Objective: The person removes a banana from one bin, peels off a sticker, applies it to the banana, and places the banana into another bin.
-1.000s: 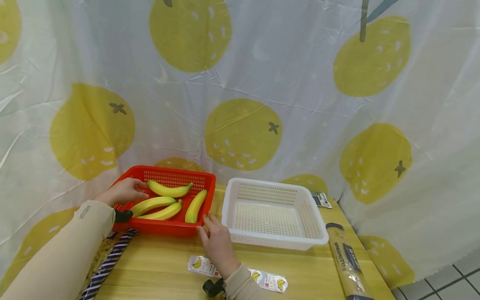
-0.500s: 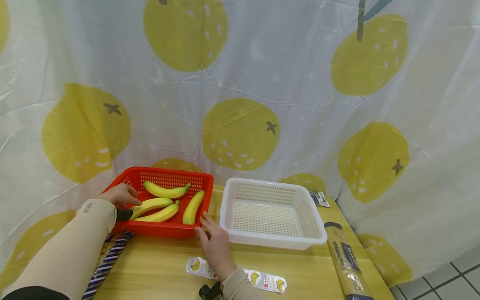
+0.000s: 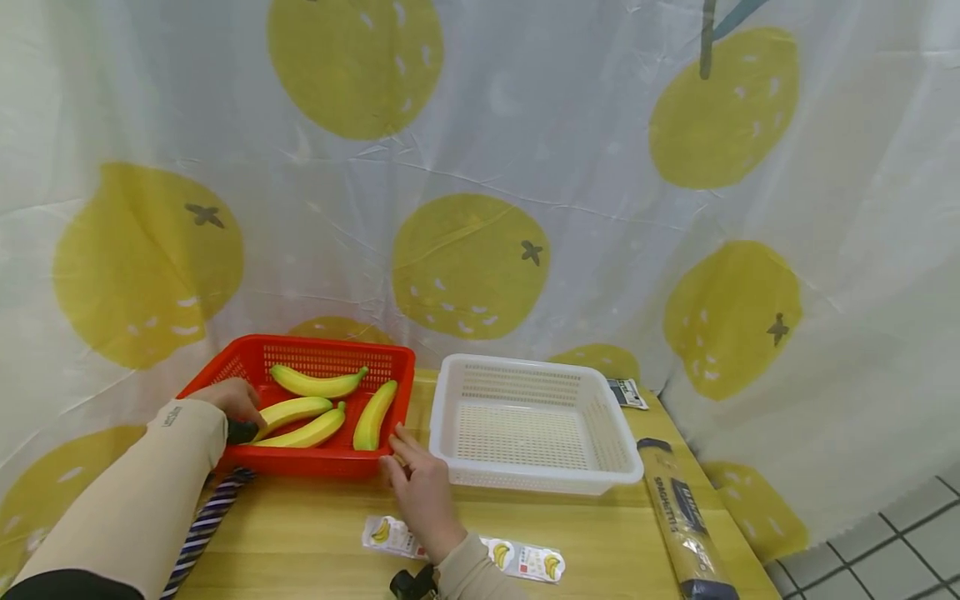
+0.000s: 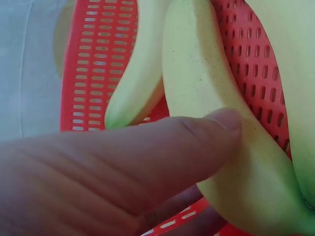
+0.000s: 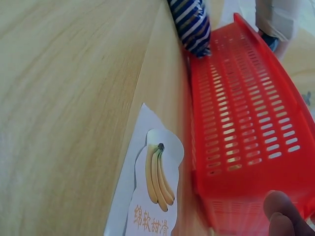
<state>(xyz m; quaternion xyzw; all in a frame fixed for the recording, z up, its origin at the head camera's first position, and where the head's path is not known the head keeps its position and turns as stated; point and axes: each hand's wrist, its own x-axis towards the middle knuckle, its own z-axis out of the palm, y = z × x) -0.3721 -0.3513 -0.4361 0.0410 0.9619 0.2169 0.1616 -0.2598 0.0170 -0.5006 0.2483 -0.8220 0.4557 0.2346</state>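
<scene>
One left sleeve (image 3: 120,508) slanting up from the front to the left end of the red basket (image 3: 318,462), and beyond its cuff the left hand (image 3: 234,398), the nearer of the two to the fruit, angled down inside the left wall. Clamped on a banana (image 3: 300,408) near its left end: thumb across the skin in the left wrist view, other fingers mostly hidden below. Long axis roughly along the basket's long side, right end slanting toward the back wall; by judgement the relation to mind, with most of the length out to the right of the grip. Nearer the basket's front wall, just beside, a second banana (image 3: 311,431), almost parallel; by the back wall, a third banana (image 3: 318,383); along the right wall, a fourth banana (image 3: 375,417), turned more front to back. At the basket's near right corner, the right hand (image 3: 427,492), well apart from the left: thumb at the front wall, fingers by the rim, holding that corner, probably as a brace. In front of the basket, partly covered by that arm, banana labels (image 3: 525,560). Just right of the basket, a white basket (image 3: 517,364); farther right, a spaghetti packet (image 3: 682,525).
</scene>
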